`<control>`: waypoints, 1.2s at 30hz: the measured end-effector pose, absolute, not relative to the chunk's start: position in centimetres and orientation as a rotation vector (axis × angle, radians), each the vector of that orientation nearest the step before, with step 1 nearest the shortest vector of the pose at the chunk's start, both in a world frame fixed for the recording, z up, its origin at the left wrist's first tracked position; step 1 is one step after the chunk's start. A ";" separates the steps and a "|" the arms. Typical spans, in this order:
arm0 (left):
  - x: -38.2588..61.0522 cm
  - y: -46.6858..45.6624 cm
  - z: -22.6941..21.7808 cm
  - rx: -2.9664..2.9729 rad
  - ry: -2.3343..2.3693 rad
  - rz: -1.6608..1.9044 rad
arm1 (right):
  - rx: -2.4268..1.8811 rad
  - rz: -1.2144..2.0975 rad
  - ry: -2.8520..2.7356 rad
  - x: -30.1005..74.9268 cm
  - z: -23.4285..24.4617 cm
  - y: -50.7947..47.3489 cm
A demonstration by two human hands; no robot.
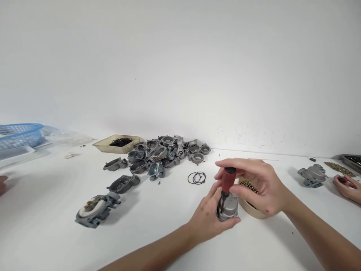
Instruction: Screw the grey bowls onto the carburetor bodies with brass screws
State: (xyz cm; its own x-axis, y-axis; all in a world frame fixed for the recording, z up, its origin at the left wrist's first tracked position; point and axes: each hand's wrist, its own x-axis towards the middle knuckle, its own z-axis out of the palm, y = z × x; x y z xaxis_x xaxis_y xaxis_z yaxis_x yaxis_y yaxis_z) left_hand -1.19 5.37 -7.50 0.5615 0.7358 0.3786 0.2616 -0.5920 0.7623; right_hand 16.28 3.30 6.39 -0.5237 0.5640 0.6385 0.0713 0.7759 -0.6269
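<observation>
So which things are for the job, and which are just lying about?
For the job, it looks like:
red screwdriver, in the right hand
metal part, in the left hand
bowl of small bits
probably black rings, metal cups

Apparently just lying about:
blue basket
clear plastic

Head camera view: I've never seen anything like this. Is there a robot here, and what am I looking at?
No robot, just a person's bare hands, seen from a camera worn on their head, looking forward and down. The left hand steadies a grey metal part on the white table; the right hand holds a red-handled screwdriver upright over it. Beyond lies a heap of metal housings, with loose black rings nearer. A round tub of small brass-coloured pieces stands beside the right hand. At the right edge is another person's hand.
</observation>
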 end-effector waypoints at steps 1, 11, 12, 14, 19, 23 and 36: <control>-1.2 5.4 -7.5 2.145 0.806 0.934 | -0.492 0.638 -2.043 16.3 6.3 3.4; -1.4 5.9 -8.1 2.275 0.777 0.958 | -0.483 0.686 -2.069 16.6 6.6 3.2; -1.5 6.2 -8.2 2.328 0.734 0.971 | -0.486 0.654 -2.073 16.6 6.7 3.2; -1.8 6.8 -8.4 2.436 0.618 1.003 | -0.497 0.564 -2.087 16.7 6.7 3.4; -2.4 7.8 -7.5 2.613 0.498 0.989 | -0.484 0.444 -2.134 16.8 6.7 3.7; -2.8 7.7 -6.1 2.735 0.447 0.896 | -0.486 0.431 -2.153 16.8 6.9 3.5; -2.8 8.5 -5.8 2.865 0.383 0.879 | -0.544 0.314 -2.143 16.9 7.0 3.5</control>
State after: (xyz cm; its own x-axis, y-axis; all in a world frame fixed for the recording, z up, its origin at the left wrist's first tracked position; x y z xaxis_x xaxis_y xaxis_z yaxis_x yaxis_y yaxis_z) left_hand -2.85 8.45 -5.76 0.7995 0.2745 0.5344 0.2045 -0.9607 0.1876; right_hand 16.94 3.54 7.01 -0.5189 0.4886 0.7015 0.2666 0.8721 -0.4103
